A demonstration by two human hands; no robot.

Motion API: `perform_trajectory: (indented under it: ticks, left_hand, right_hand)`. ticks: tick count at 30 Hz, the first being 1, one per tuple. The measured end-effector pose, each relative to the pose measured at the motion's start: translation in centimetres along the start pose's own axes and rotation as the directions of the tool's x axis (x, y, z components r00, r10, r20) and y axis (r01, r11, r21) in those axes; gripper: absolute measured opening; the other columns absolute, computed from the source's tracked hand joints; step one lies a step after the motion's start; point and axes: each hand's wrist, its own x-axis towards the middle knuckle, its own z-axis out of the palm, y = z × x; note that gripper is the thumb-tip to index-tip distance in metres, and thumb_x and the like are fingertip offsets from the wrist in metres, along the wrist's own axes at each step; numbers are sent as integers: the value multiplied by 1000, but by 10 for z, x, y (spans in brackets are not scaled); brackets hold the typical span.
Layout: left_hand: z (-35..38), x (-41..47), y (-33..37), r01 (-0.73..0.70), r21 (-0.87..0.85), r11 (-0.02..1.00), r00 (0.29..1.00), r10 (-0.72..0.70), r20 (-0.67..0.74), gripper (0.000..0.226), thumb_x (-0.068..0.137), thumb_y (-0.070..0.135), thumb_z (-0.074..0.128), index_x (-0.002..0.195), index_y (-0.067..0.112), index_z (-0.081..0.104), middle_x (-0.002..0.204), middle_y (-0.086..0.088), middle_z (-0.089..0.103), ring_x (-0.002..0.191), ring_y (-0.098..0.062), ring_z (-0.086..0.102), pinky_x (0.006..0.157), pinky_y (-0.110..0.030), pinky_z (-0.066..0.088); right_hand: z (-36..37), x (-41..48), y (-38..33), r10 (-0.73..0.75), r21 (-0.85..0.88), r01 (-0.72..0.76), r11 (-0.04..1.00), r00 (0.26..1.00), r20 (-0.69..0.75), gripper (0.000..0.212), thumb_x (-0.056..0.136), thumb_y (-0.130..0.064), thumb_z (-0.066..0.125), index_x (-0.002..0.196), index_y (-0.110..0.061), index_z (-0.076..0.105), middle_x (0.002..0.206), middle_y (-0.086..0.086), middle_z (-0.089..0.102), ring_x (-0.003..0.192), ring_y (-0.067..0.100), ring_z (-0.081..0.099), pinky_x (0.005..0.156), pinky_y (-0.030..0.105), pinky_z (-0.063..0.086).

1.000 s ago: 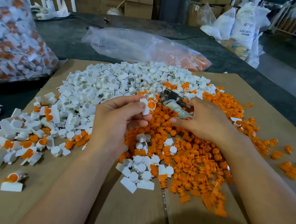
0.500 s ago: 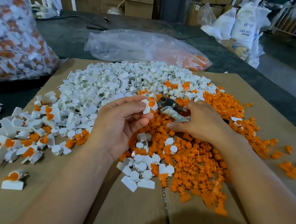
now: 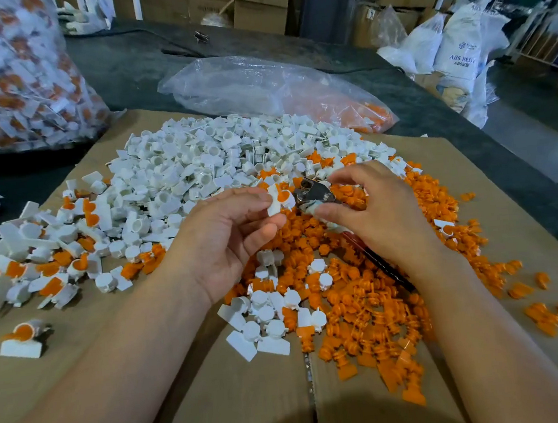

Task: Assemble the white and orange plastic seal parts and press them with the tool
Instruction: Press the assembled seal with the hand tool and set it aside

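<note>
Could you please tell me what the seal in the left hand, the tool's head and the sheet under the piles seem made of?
The seal: moulded plastic, matte white with an orange insert; flat, even colour. The tool: its head looks like metal, dull grey-brown and worn, faintly glinting. The sheet: likely cardboard, matte brown, with a seam between flaps.
</note>
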Motion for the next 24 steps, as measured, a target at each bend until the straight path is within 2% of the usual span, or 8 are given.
perform_trajectory:
  ticks: [2,5,10,13,19,24]
  left_hand:
    - [1,0,0,23,20,1000,1000,-23,-4,16,81,-2,58,67,5,62,48,-4,60,44,-11,63,35,-13,45]
    - [0,1,-1,51,63,997,999,-52,12,18,81,-2,58,65,5,62,47,-4,60,42,-11,62,35,-12,44]
    - [0,2,-2,60,96,994,998,-62,24,12,79,1,59,68,5,62,48,-5,60,38,-9,59,33,-11,43]
    - [0,1,-2,44,102,994,998,-48,36,2,65,6,63,67,6,62,47,-5,60,37,-9,58,33,-12,43]
    - [-1,-1,-1,41,131,991,997,-48,54,16,56,11,64,71,5,62,47,-5,59,37,-9,57,32,-12,42]
    - [-2,1,-1,40,148,988,996,-51,71,13,61,10,64,73,5,61,47,-4,57,36,-9,55,32,-12,42]
  right_hand:
    - [-1,-5,-11,-133,260,128,957,991,3,44,75,-22,74,112,-38,55,100,-24,54,95,-5,54,86,13,44]
    - [8,-11,-22,-273,403,241,883,962,24,56,73,-5,73,111,-40,52,102,-22,58,93,-3,59,84,13,47]
    - [14,-12,-25,-237,469,211,857,972,-5,44,73,-8,73,102,-37,57,91,-20,63,85,-2,64,77,15,51]
    - [13,-14,-25,-227,470,203,859,974,-4,41,73,-11,73,102,-35,58,88,-18,64,84,0,65,76,15,52]
    - [13,-14,-27,-245,460,230,858,969,-28,43,71,-11,74,105,-31,57,85,-23,61,79,-10,61,71,7,47]
    - [11,-15,-30,-252,471,234,850,967,-26,41,69,-17,73,104,-31,57,86,-20,62,80,-5,63,73,10,49]
